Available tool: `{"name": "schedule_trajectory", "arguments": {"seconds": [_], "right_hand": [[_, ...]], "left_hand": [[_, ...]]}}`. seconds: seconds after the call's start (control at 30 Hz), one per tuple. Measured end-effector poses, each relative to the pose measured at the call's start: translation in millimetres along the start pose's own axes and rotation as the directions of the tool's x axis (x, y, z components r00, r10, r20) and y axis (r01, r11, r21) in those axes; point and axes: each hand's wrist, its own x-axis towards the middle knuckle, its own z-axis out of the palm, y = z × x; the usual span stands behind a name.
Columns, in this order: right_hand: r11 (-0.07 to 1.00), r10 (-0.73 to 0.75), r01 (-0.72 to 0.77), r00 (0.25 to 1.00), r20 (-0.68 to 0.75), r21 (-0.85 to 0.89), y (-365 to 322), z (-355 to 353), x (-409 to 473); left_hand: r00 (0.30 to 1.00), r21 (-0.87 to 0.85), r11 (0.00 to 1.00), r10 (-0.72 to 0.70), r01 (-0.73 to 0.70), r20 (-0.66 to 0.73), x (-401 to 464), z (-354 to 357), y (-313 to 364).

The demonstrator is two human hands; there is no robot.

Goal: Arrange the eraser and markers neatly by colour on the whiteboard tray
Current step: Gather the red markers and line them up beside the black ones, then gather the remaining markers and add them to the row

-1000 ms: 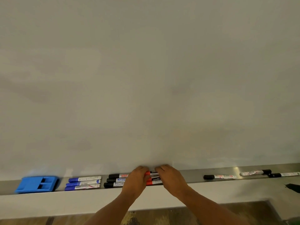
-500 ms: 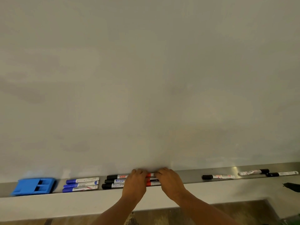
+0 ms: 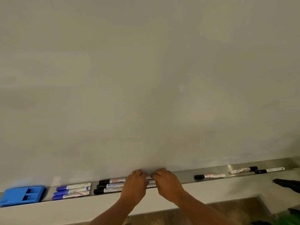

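Observation:
A blue eraser [image 3: 22, 195] lies at the left end of the metal whiteboard tray [image 3: 185, 175]. To its right sit three blue markers [image 3: 72, 191] side by side, then three black markers [image 3: 110, 185]. My left hand [image 3: 135, 185] and my right hand [image 3: 167, 182] rest together over the red markers [image 3: 150, 181], fingers curled on them; only short stretches of barrel show between the hands. Further right lie a black marker [image 3: 209, 176] and two more black-capped markers [image 3: 243, 170] [image 3: 269, 170], apart from the groups.
The large white board [image 3: 146, 78] fills the view above the tray. A pale ledge [image 3: 65, 210] runs below the tray. A dark object [image 3: 287, 185] pokes in at the right edge, with something green at the bottom right corner.
Both hands have closed in tighter over the red markers, hiding most of the red that showed between them. The view has shifted slightly; the other markers and the eraser have not moved.

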Motion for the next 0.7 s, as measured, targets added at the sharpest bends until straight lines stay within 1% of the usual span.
{"name": "schedule_trajectory", "arguments": {"seconds": [0.13, 0.23, 0.33, 0.4, 0.5, 0.63, 0.7], "right_hand": [[0.999, 0.033, -0.034, 0.997, -0.065, -0.015, 17.3, -13.4, -11.6], [0.997, 0.071, -0.073, 0.996, -0.062, -0.037, 36.4, -26.5, -24.8], [0.987, 0.130, -0.135, 0.990, -0.063, -0.086, 59.5, -39.2, -40.6], [0.980, 0.179, -0.186, 0.979, -0.096, -0.072, 76.7, -48.1, -50.3], [0.960, 0.270, -0.278, 0.950, -0.157, -0.033, 103.3, -61.2, -64.4], [0.900, 0.430, -0.437, 0.883, -0.186, 0.004, 141.0, -75.7, -85.3], [0.869, 0.488, -0.494, 0.850, -0.200, 0.021, 157.9, -81.1, -94.5]], "left_hand": [[0.999, -0.025, 0.998, 0.050, -0.050, 0.005, 9.8, 0.2, 22.5], [0.995, -0.051, 0.994, 0.097, -0.096, 0.011, 21.4, 1.7, 44.6], [0.989, -0.078, 0.986, 0.147, -0.145, 0.021, 34.3, 4.3, 70.0], [0.985, -0.095, 0.981, 0.170, -0.166, 0.034, 43.5, 6.5, 88.9], [0.976, -0.109, 0.973, 0.210, -0.203, 0.055, 56.0, 12.6, 118.2], [0.941, -0.057, 0.947, 0.320, -0.316, 0.107, 72.8, 25.7, 161.7], [0.929, -0.049, 0.938, 0.346, -0.343, 0.131, 80.7, 32.4, 181.7]]}}
